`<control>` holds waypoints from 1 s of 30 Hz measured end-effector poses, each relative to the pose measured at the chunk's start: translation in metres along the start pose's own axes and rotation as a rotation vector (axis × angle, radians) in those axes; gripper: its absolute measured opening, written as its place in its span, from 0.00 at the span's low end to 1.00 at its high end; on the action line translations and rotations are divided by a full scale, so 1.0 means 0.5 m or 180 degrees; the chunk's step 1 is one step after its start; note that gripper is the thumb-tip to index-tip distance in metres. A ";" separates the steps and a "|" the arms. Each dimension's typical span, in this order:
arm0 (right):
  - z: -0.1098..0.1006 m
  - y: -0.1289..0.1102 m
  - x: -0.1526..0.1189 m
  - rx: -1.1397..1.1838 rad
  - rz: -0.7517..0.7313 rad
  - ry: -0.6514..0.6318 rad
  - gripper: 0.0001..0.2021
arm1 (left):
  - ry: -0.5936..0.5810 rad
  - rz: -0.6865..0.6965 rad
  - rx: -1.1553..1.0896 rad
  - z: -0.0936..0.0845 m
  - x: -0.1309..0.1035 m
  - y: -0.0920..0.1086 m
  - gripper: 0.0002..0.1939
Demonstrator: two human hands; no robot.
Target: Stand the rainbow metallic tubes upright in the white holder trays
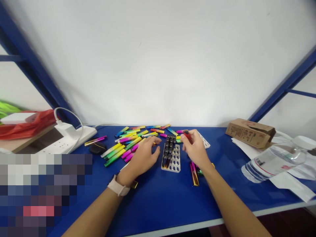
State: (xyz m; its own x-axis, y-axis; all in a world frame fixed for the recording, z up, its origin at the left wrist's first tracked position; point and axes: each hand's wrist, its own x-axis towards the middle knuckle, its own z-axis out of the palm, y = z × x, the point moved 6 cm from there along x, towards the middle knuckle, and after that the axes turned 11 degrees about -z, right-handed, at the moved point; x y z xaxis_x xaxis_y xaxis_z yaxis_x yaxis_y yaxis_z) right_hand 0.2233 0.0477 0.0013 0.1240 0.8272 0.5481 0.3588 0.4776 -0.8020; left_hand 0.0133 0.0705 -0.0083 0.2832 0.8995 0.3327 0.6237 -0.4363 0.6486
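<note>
Head view: left hand (145, 154) loose by the bright tubes (116, 152), right hand (196, 148) pinching a red piece (188, 136)

At the far left, a red bag (39, 129) lies near a white power strip (55, 144), into which a white plug (66, 130) is set. Just beside the strip, on the blue table (160, 204), sits a dark rounded object (97, 148), with one purple-and-gold tube close behind it.

Next come the bright tubes, a loose heap in yellow, green, purple and blue reaching back toward the wall. The left hand, with a pale band (118, 187) at its wrist, hangs over the heap's right edge, fingers gently curved and thumb apart from them; its underside is hidden.

Between the hands stands a light perforated tray (175, 169). Black-topped pieces (169, 146) crowd its left part, while open holes show along its right.

Just right of the tray, the right hand holds the red piece between thumb and fingers. Its dark end juts past the fingertips at the upper left; the rest is partly covered by the hand. Behind this hand lies a second perforated tray (205, 141), and below it a purple-and-gold tube (194, 174).

Farther right are a torn cardboard box (250, 133), white papers (291, 189) and a clear bottle (274, 159) lying tilted.
</note>
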 end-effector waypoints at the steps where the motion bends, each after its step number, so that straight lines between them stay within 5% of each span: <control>1: -0.003 -0.003 0.002 -0.0202 -0.0082 -0.0036 0.14 | -0.0001 -0.0001 0.0010 0.000 0.000 0.000 0.11; 6: -0.009 -0.022 0.012 -0.0831 -0.0437 -0.0608 0.14 | -0.0020 0.0001 0.0060 0.002 -0.001 -0.004 0.11; 12: 0.007 0.002 -0.006 -0.0371 -0.0132 -0.1316 0.18 | -0.0056 0.0007 0.0244 0.007 -0.002 -0.008 0.10; 19: 0.020 0.004 -0.017 -0.0114 0.0008 -0.1354 0.31 | 0.0077 0.0176 0.0698 0.000 -0.006 -0.005 0.11; 30: 0.019 -0.012 -0.016 -0.0344 -0.0112 -0.1374 0.35 | 0.0277 0.0341 0.1461 0.002 -0.006 -0.006 0.13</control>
State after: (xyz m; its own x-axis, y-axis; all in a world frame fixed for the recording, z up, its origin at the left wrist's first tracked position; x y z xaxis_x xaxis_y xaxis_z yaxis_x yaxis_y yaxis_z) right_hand 0.2114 0.0413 -0.0004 -0.2793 0.8697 0.4069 0.4534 0.4931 -0.7425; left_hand 0.0114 0.0693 -0.0122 0.3136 0.8361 0.4501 0.8572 -0.4532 0.2445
